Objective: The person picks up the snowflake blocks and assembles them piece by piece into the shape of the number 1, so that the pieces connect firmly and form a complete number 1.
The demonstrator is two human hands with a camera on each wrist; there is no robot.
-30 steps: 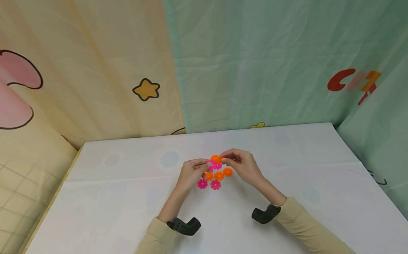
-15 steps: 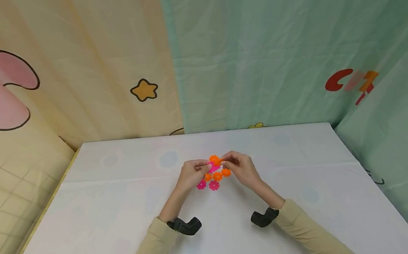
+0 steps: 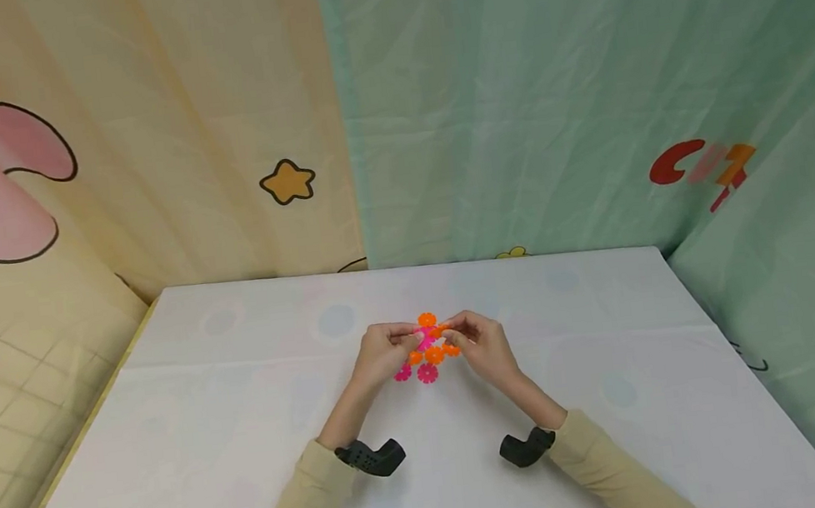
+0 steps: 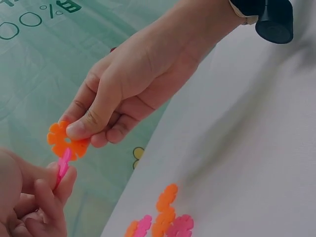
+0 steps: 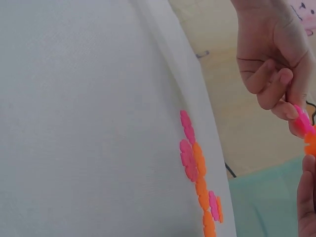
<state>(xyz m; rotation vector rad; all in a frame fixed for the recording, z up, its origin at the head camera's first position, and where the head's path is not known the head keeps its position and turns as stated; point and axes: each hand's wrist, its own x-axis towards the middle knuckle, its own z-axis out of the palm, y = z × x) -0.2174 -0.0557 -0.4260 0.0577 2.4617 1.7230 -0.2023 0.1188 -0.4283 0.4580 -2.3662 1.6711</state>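
My left hand (image 3: 383, 351) pinches a pink flower-shaped plastic piece with notched petals (image 4: 62, 165) between thumb and fingers. Opposite it, the right hand (image 3: 481, 343) grips an orange flower-shaped piece (image 4: 58, 142) by its edge. In the left wrist view the two pieces meet at their rims, the pink one edge-on against the orange petals. Both hands are raised over the table. Below and around them lie more loose pieces of the same kind: an orange one (image 3: 434, 356), a pink one (image 3: 427, 373) and several others, some partly hidden by the fingers.
A white cloth with pale dots covers the table (image 3: 251, 473). Beyond its far edge hang a beige curtain (image 3: 209, 100) and a green curtain (image 3: 512, 108). Each wrist wears a black camera, such as the left wrist camera (image 3: 374, 457).
The right hand has come slightly lower and to the left, bringing its orange piece closer to the pink one. The left hand has barely moved.
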